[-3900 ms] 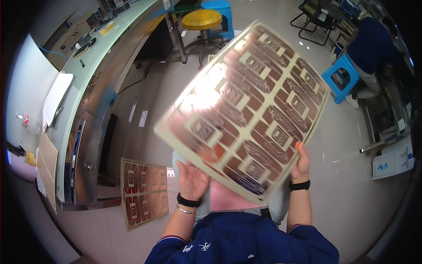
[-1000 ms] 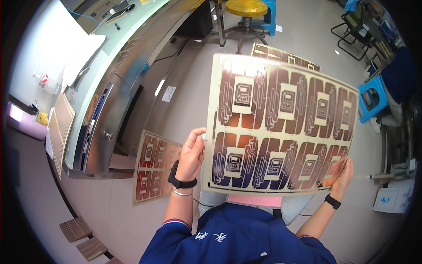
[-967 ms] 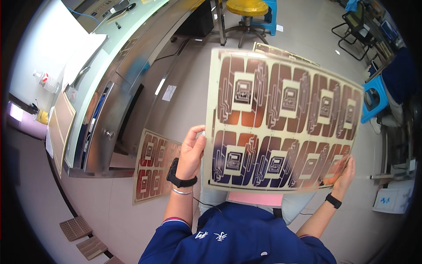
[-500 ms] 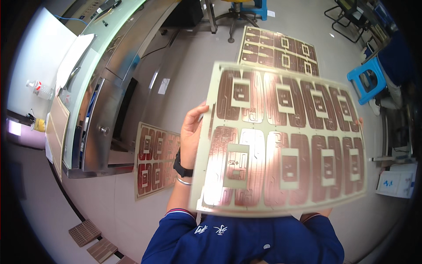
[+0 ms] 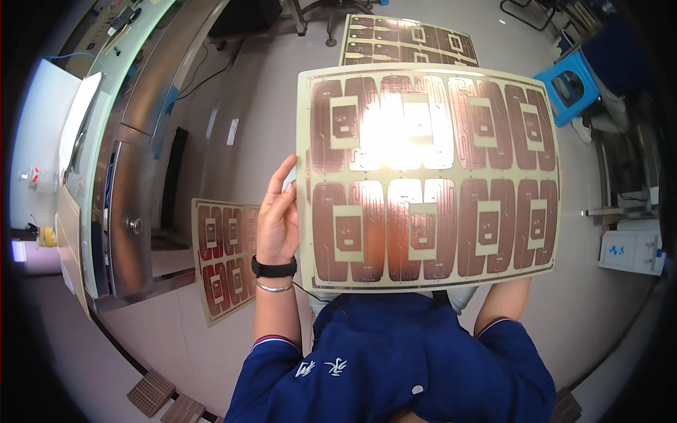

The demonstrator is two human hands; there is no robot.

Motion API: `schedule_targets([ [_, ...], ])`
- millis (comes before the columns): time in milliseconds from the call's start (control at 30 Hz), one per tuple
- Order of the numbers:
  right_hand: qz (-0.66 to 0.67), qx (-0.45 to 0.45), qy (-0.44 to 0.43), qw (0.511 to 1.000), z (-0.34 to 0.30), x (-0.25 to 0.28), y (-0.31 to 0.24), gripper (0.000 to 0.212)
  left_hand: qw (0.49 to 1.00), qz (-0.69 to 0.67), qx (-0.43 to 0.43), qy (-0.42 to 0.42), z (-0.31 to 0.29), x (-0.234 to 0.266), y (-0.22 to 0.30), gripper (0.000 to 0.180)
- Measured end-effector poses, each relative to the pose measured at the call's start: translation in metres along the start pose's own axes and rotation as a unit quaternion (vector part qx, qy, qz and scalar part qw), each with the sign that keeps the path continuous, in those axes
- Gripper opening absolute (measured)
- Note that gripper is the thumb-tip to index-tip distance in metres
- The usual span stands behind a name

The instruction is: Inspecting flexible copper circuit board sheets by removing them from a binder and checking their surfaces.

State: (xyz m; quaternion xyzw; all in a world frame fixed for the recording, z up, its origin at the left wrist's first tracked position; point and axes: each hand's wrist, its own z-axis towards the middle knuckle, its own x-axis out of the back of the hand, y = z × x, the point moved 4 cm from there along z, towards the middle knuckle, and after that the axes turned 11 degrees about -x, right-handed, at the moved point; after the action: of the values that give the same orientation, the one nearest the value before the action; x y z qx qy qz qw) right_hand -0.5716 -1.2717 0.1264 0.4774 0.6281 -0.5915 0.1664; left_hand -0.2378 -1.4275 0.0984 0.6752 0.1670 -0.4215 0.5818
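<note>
A large circuit board panel (image 5: 384,175), cream-coloured with two rows of copper-brown patterns, is held up before my chest. Its face is towards me, and bright glare hides part of the upper row. My left hand (image 5: 278,218), with a black band and a silver bangle at the wrist, grips the panel's left edge. A small light blue bit shows by its fingers, too little to name. At the right edge only a sliver of my right hand (image 5: 562,181) shows; the panel covers the rest. My right forearm (image 5: 506,299) comes up beneath the lower right corner.
Another patterned panel (image 5: 409,42) lies beyond the held one. A third panel (image 5: 226,257) leans low at the left, near a metal cabinet (image 5: 130,183) under a glass-topped bench (image 5: 106,106). A blue stool (image 5: 570,88) and a white box (image 5: 630,252) are at the right.
The panel has come level from a tilt and now faces me more squarely, further left and higher in view. The surroundings have shifted left in view. Both hands keep to its edges.
</note>
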Motion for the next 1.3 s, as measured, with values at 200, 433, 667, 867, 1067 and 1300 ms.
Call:
schedule_targets([
  [200, 0.004, 0.01, 0.018, 1.0, -0.012, 0.009, -0.001, 0.035, 0.996, 0.068, 0.024, 0.044, -0.002, 0.009, -0.011, 0.043],
  [433, -0.007, 0.072, 0.047, 0.996, -0.008, 0.016, -0.011, 0.036, 0.991, 0.079, 0.019, 0.103, -0.007, 0.015, -0.018, 0.04],
  [667, -0.018, 0.158, 0.062, 0.985, 0.005, 0.022, -0.032, 0.036, 0.987, 0.115, 0.021, 0.107, -0.009, 0.025, -0.022, 0.037],
  [867, -0.018, 0.187, 0.06, 0.98, 0.014, 0.021, -0.041, 0.037, 0.974, 0.158, -0.004, 0.165, -0.01, 0.016, -0.024, 0.034],
  [1067, -0.02, 0.201, 0.051, 0.978, 0.016, 0.016, -0.048, 0.037, 0.976, 0.176, -0.024, 0.128, -0.012, 0.029, -0.02, 0.036],
  [1300, -0.024, 0.217, 0.026, 0.976, 0.012, 0.008, -0.056, 0.038, 0.982, 0.154, -0.032, 0.105, -0.015, 0.028, -0.021, 0.039],
])
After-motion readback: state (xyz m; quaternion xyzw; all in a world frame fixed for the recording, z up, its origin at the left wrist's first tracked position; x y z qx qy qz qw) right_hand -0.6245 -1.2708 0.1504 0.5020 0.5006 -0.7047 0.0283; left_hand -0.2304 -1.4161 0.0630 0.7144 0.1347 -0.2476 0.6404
